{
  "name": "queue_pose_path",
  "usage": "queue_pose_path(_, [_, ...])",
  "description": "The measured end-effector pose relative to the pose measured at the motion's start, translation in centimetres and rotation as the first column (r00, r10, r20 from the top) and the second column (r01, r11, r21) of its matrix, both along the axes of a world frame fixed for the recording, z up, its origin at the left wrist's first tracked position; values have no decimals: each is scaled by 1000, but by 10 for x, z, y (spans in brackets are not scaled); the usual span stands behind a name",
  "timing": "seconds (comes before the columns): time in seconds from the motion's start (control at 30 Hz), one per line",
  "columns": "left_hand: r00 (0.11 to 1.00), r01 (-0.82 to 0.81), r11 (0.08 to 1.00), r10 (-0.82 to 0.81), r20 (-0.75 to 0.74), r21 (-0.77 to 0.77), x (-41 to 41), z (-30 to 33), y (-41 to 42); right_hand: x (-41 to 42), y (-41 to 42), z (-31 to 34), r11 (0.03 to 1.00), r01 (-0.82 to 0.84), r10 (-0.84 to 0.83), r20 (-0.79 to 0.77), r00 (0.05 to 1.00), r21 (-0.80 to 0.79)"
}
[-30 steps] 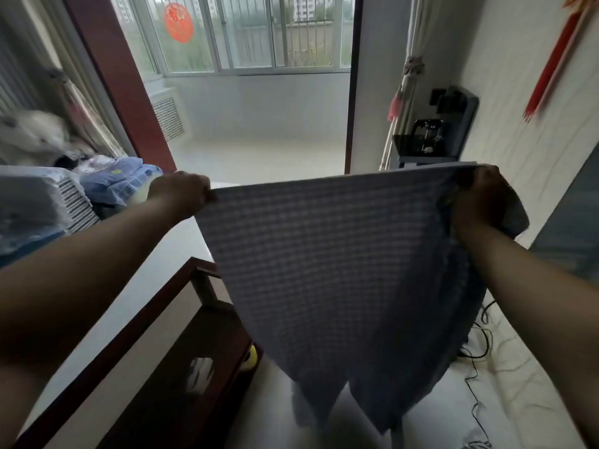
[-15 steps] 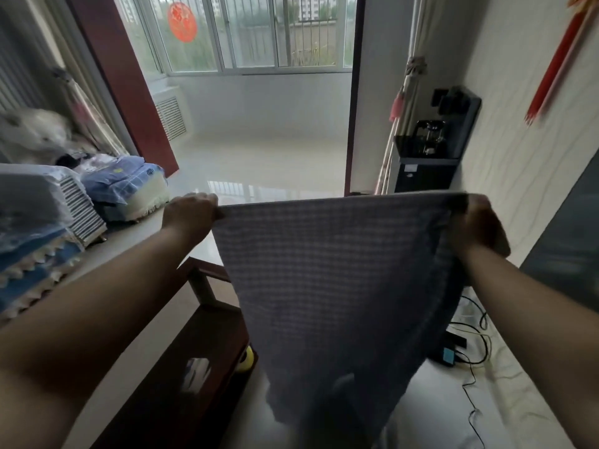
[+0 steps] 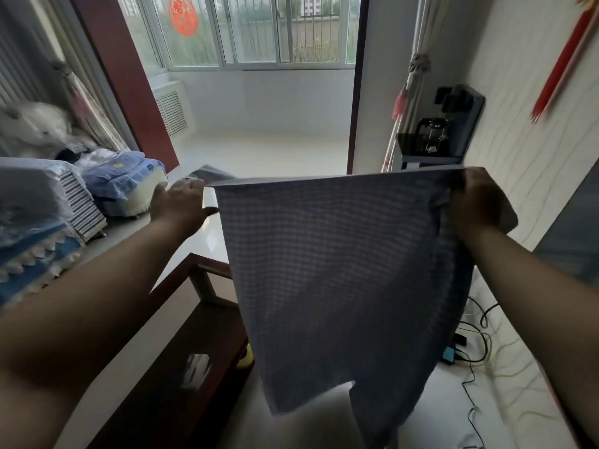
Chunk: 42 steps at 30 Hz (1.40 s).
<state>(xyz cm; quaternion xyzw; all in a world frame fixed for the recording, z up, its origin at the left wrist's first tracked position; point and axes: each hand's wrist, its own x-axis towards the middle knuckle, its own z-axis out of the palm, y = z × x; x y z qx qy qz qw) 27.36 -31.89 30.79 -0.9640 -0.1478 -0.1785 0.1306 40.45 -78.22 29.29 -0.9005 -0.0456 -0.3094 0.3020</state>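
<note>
A pair of grey-blue checked shorts (image 3: pixel 337 280) hangs in the air in front of me, stretched flat by its waistband, the two leg ends dangling low. My left hand (image 3: pixel 181 205) pinches the waistband's left corner above the table's far end. My right hand (image 3: pixel 476 202) grips the right corner, with cloth bunched in its fist.
A dark wooden table with a pale top (image 3: pixel 207 234) and a lower shelf (image 3: pixel 181 367) stands left. Packaged bedding (image 3: pixel 126 183) and stacked bundles (image 3: pixel 48 205) lie on it. A water dispenser (image 3: pixel 434 140) stands by the right wall, cables (image 3: pixel 470 345) on the floor.
Both hands have lowered the stretched shorts and carried them slightly nearer the table; the waistband now sits lower against the doorway, and the leg ends hang closer to the floor.
</note>
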Motion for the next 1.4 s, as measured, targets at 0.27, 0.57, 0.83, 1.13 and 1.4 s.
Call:
queue_pose_path(0.27, [984,30,999,-34,174,24,-12,35,27,3,14,7,994,-82,79,-42,996,-66])
queue_pose_path(0.57, [944,320,944,-310,116,-80,-15,20,37,6,7,-9,999,-34,38,-173,984,24])
queue_pose_path(0.83, [910,404,913,-396,-120,52,-4,20,33,16,0,-22,1000,-16,18,-229,973,9])
queue_pose_path(1.13, [976,55,16,-211,51,-998,3,-27,46,32,-9,-33,993,-44,76,-304,950,112])
queue_pose_path(1.4, [895,196,-423,445,-14,-884,75,-32,-35,37,43,-33,925,239,-147,-301,942,296])
